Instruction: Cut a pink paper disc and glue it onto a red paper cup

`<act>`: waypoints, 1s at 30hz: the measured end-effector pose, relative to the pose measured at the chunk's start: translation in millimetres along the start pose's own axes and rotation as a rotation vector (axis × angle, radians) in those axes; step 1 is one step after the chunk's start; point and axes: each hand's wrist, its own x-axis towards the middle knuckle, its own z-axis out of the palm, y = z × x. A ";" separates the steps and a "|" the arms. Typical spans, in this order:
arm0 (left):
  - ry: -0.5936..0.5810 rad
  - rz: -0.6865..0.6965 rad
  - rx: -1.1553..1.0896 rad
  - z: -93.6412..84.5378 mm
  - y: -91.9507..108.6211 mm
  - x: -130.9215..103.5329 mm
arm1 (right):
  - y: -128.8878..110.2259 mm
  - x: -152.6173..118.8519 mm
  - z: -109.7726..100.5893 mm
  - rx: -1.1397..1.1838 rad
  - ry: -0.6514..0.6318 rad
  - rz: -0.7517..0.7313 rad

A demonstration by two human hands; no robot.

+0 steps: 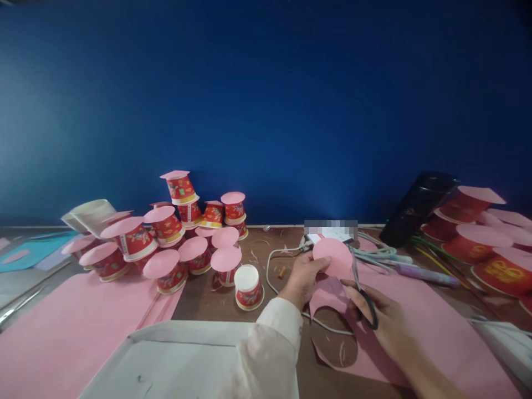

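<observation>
My left hand pinches the near edge of a pink paper circle, with the thumb on top. Black-handled scissors are in my right hand, fingers around the loops. Their blades point up and away, touching or just beside the circle's right edge; I cannot tell whether they cut it. Beneath both hands lies a pink paper sheet with a large round hole. A red paper cup, upside down with a bare white base, stands left of my left sleeve.
Several upturned red cups topped with pink circles crowd the left, some stacked. More red cups sit at the right beside a leaning black bottle. A white tray, cables and a phone lie around.
</observation>
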 end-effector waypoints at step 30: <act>-0.004 -0.011 0.011 -1.3 -3.1 3.2 | 4.8 2.1 -4.0 -0.024 -0.101 0.038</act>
